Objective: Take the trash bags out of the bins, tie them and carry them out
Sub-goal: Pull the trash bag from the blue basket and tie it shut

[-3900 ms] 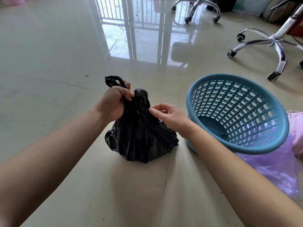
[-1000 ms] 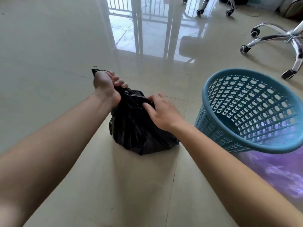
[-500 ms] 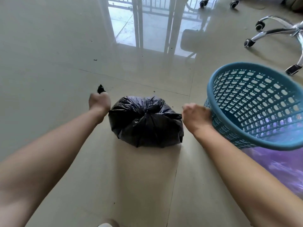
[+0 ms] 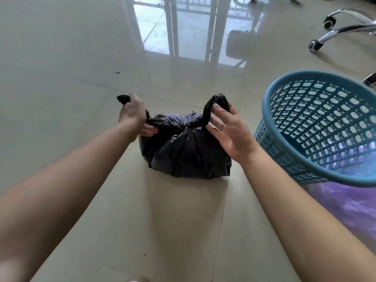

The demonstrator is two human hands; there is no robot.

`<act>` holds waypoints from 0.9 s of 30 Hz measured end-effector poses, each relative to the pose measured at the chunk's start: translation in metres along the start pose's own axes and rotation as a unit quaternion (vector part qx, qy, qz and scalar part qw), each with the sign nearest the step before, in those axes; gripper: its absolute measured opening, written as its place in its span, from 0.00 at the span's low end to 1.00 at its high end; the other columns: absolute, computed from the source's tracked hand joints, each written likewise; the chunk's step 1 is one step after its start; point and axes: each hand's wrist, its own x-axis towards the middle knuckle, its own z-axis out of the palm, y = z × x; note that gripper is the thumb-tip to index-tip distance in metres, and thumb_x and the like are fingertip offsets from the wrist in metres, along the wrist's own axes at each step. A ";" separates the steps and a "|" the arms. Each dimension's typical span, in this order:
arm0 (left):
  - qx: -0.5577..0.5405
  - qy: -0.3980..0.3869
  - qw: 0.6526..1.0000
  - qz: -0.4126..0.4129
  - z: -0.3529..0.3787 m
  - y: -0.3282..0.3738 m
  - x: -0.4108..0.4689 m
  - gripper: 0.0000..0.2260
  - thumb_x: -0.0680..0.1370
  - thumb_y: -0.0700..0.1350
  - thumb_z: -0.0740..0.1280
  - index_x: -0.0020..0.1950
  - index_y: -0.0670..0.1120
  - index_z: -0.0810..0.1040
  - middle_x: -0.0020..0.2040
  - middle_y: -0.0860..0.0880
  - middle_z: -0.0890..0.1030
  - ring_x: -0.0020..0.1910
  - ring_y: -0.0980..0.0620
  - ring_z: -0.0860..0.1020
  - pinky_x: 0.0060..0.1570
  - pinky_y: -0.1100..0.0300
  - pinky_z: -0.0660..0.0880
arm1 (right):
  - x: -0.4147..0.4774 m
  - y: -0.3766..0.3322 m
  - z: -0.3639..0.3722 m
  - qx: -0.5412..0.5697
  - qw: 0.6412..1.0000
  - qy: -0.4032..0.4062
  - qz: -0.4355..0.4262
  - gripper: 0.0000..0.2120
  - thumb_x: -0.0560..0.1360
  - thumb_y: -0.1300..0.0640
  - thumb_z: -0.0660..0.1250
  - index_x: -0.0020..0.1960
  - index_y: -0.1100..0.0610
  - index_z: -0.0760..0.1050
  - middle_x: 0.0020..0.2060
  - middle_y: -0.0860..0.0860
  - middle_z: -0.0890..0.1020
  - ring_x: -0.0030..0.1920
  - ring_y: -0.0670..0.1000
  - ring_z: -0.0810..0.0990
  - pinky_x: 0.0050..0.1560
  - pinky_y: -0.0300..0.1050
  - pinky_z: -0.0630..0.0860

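Observation:
A full black trash bag point(image 4: 187, 151) sits on the tiled floor, knotted at its top. My left hand point(image 4: 132, 117) is shut on the bag's left tail, whose end sticks out past my fist. My right hand point(image 4: 230, 129) has its fingers spread, and the bag's right tail loops up over the fingertips; I cannot tell whether it is pinched. A blue perforated plastic bin point(image 4: 323, 127) stands tilted just to the right of the bag, with nothing inside it.
A purple plastic bag point(image 4: 343, 208) lies on the floor under and in front of the blue bin. Chrome office-chair legs with castors point(image 4: 333, 31) stand at the far right. The glossy floor reflects a window grille ahead.
Both hands had pulled the tails outward to either side of the bag; now they are back near the knot, and my right hand has opened, with the right tail standing up.

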 end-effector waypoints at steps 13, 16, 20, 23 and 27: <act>0.113 -0.068 0.963 0.234 0.020 -0.058 -0.012 0.09 0.80 0.51 0.69 0.47 0.46 0.83 0.44 0.49 0.85 0.46 0.50 0.84 0.54 0.50 0.80 | 0.006 0.043 -0.011 -0.347 0.930 0.119 -0.017 0.10 0.79 0.48 0.69 0.54 0.54 0.80 0.48 0.50 0.86 0.53 0.52 0.84 0.56 0.47 0.79; 0.081 -0.019 0.941 0.328 0.025 -0.037 -0.024 0.16 0.84 0.54 0.61 0.46 0.46 0.82 0.41 0.51 0.84 0.44 0.52 0.82 0.51 0.55 0.78 | 0.011 0.042 0.005 -0.353 0.918 0.147 -0.105 0.12 0.83 0.47 0.60 0.52 0.54 0.77 0.45 0.46 0.82 0.50 0.47 0.80 0.53 0.41 0.74; -0.128 -0.035 0.948 0.289 0.042 -0.009 -0.024 0.20 0.86 0.52 0.54 0.41 0.44 0.76 0.36 0.46 0.83 0.37 0.50 0.82 0.48 0.53 0.80 | 0.032 0.045 0.025 -0.232 0.938 0.223 -0.126 0.12 0.85 0.51 0.55 0.46 0.52 0.73 0.37 0.46 0.77 0.41 0.47 0.76 0.49 0.44 0.72; -0.195 -0.030 0.959 0.205 0.057 -0.020 -0.009 0.23 0.86 0.53 0.53 0.33 0.47 0.68 0.23 0.52 0.74 0.28 0.49 0.75 0.43 0.50 0.77 | 0.044 0.054 0.026 -0.319 0.911 0.247 -0.090 0.12 0.85 0.49 0.54 0.48 0.51 0.72 0.38 0.46 0.76 0.42 0.50 0.75 0.48 0.45 0.69; -0.109 -0.029 0.984 0.138 0.060 -0.066 0.008 0.21 0.86 0.52 0.54 0.33 0.48 0.66 0.19 0.54 0.68 0.26 0.53 0.74 0.39 0.58 0.73 | 0.047 0.066 0.013 -0.536 0.799 0.260 -0.074 0.12 0.85 0.51 0.51 0.56 0.57 0.70 0.43 0.56 0.80 0.46 0.62 0.80 0.43 0.50 0.70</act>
